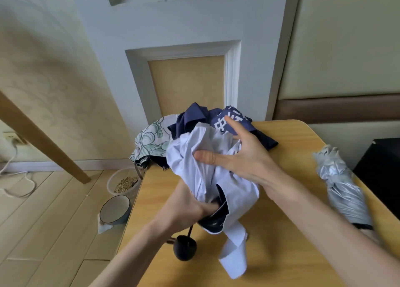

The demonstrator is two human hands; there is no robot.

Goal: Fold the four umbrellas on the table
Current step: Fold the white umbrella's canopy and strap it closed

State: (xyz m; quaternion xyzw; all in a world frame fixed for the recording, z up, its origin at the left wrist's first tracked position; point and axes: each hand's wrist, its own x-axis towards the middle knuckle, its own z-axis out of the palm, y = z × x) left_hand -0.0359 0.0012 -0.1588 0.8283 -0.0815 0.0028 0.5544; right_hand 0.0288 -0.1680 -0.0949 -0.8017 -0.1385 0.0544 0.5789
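From the head camera, looking down over the person's arms, a wooden table (281,222) stands against a panelled wall. Both hands are on a pale lilac umbrella (194,170), which is held up just above the middle of the table with its cloth loose and crumpled. The left hand (190,206) is clenched round the gathered lower end of the cloth. Below it hang the round black handle (185,246) and the closing strap (234,250), whose end reaches the tabletop. The right hand (242,154) comes in from the right and grasps the upper folds: the thumb lies flat across the cloth, the forefinger points up, and the other fingers are dug into the fabric.

Behind it, at the far edge of the table, a navy umbrella (233,122) with white lettering lies in a heap. To its left a flowered umbrella (151,139) droops over the far left corner. A silver umbrella (342,187), bunched into a rough roll, lies along the right edge, well apart from the others.

On the floor to the left of the table are a grey bowl (115,209) and a clear tub (125,183) holding something like grain.
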